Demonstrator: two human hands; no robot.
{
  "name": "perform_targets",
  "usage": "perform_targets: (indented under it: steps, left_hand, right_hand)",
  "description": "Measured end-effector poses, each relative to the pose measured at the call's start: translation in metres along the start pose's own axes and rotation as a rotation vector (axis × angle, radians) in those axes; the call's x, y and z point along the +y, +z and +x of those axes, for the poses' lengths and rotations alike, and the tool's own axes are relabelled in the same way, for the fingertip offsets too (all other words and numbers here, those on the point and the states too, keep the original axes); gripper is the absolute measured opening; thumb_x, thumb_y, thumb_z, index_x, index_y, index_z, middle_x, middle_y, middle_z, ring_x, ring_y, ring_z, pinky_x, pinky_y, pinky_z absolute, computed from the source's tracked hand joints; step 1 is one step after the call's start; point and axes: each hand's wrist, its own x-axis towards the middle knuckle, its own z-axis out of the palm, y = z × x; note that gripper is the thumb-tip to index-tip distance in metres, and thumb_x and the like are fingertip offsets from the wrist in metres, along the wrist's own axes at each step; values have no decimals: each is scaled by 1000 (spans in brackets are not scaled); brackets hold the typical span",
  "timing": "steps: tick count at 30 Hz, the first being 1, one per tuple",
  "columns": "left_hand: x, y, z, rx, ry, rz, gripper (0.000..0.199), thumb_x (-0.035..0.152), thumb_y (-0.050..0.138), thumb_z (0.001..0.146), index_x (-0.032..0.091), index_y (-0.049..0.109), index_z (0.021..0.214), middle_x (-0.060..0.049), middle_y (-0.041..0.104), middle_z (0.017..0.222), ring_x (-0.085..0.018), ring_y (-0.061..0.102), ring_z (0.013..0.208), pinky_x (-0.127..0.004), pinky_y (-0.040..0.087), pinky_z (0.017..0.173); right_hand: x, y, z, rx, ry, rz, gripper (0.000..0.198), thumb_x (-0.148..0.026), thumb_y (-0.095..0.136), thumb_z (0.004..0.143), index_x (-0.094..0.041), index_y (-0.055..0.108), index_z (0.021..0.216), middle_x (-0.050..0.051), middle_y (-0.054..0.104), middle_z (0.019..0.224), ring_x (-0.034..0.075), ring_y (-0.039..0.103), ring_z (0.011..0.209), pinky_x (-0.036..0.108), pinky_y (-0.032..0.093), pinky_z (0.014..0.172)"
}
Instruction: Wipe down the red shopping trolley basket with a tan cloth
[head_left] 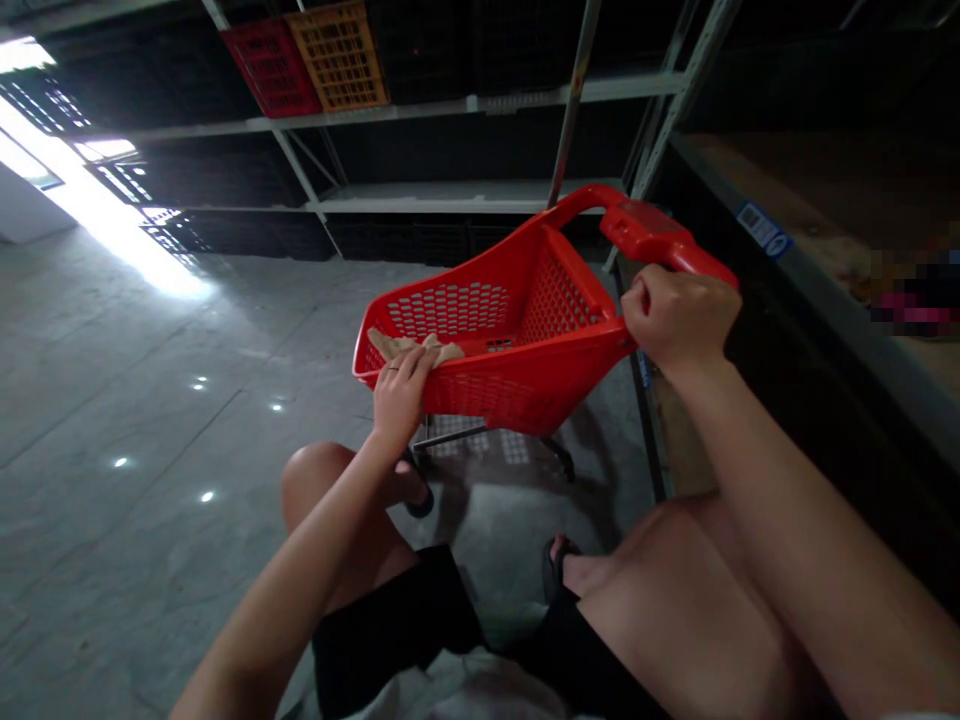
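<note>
A red plastic shopping cart (517,385) with perforated basket walls stands on the floor before me. My left hand (403,385) lies over the near rim at the cart's front end, its fingers pressed on a crumpled beige cloth (384,343). Parts of the cloth show on both sides of the fingers, against the inside of the basket; the fingertips are hidden. At the other end, my right hand (682,310) is closed in a fist around the near end of the cart's red handle (652,232).
Behind the cart runs a metal shelf rack (442,200) with dark crates, a red crate (274,68) and a yellow crate (341,55). To the right is a low dark-edged platform (847,290) with a blue label (763,230). Grey tiled floor (150,430) extends left.
</note>
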Motion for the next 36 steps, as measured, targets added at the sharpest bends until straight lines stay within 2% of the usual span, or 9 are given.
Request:
perform_targets:
  steps: [2,8,11,16,21,24,27,30,36]
  left_hand:
    - [19,5,-2,61,-32,11,51,10,48,101,31,68,143,-6,72,146,-35,65,134,-57,54,117]
    - [173,80,46,109,159,-118,48,13,43,109,21,66,150,-12,71,148,-26,65,140,-44,50,127]
    - [215,102,63,110,188,-114,46,17,43,112,23,68,150,-10,69,153,-25,62,145,-43,49,129]
    - [156,95,35,122,242,-18,48,15,47,112,28,67,154,-7,68,155,-23,60,150,-37,46,131]
    - [38,32,-32,83,50,69,43,24,51,113,30,70,151,-7,68,155,-28,62,148,-45,44,133]
    - [7,1,-60,171,-115,106,46,23,48,112,29,69,152,-6,66,158,-30,58,152,-52,40,135]
    - [30,9,-60,282,-155,15,59,12,39,108,26,57,162,-6,54,169,-28,45,162,-52,36,138]
    - [94,54,-29,254,-57,-149,73,4,35,103,28,42,172,-3,41,177,-23,39,165,-45,38,138]
    - [203,128,46,168,257,-249,68,6,34,107,25,41,172,-5,48,173,-21,37,166,-41,35,139]
  right_hand:
    - [-11,1,-5,-36,37,-24,25,-30,53,101,-20,73,90,16,72,84,35,69,94,49,47,88]
    - [-23,4,-16,-57,80,-182,30,-29,48,103,-18,75,100,15,72,85,32,68,88,44,43,82]
    - [-12,5,-16,-19,51,-281,30,-26,47,102,-17,76,105,14,73,86,30,67,84,41,41,78]
    - [8,0,-9,-28,52,-356,33,-23,43,105,-15,75,108,16,73,90,29,66,87,41,39,81]
    - [20,-4,1,-101,78,-273,39,-28,36,111,-15,73,113,20,73,101,30,63,96,44,38,86]
    - [24,6,5,-55,88,-267,40,-27,37,111,-14,74,113,21,74,104,29,62,97,44,37,86]
    - [25,22,6,16,77,-267,40,-26,37,110,-12,75,109,22,75,101,29,62,97,44,38,86]
    - [24,29,5,71,34,-245,46,-31,31,113,-15,74,106,19,74,96,30,64,97,45,41,88]
    - [22,10,1,-15,-28,-86,46,-25,25,112,-20,70,120,15,78,108,28,71,100,45,50,93]
